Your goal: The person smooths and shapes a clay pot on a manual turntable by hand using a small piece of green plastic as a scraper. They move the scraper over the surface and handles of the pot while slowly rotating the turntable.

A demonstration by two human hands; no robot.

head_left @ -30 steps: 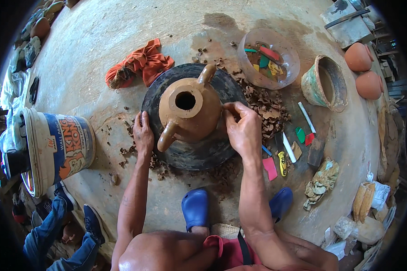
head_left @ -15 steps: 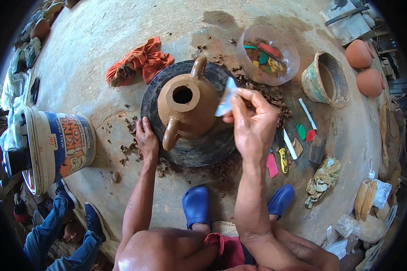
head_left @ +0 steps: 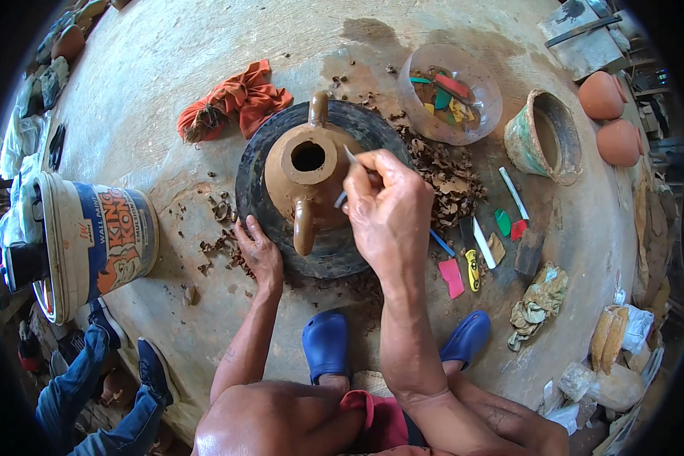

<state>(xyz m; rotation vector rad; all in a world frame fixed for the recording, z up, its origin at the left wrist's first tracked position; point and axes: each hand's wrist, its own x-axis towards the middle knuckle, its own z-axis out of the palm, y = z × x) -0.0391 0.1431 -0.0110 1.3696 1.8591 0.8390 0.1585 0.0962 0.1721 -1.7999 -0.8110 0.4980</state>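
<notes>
A brown clay pot (head_left: 285,196) with a round mouth and two looped handles stands on a dark round turntable (head_left: 372,125). My left hand (head_left: 261,254) is open, its spread fingers on the near left edge of the turntable. My right hand (head_left: 390,205) is closed on a thin pale scraper (head_left: 349,154), held at the right side of the pot's shoulder. Most of the scraper is hidden behind my fingers. Whether it touches the clay I cannot tell.
Clay shavings (head_left: 452,182) lie right of the turntable. Beyond sit a clear basin (head_left: 494,102) of coloured scraps and a crusted pot (head_left: 528,140). Small tools, including a yellow-handled one (head_left: 473,271), lie right. An orange cloth (head_left: 243,99) and a paint bucket (head_left: 91,243) are left.
My right hand has moved left, bringing the scraper to the pot's side. The pot and turntable have turned slightly, shifting the near handle right. My left hand has slid a little right and nearer.
</notes>
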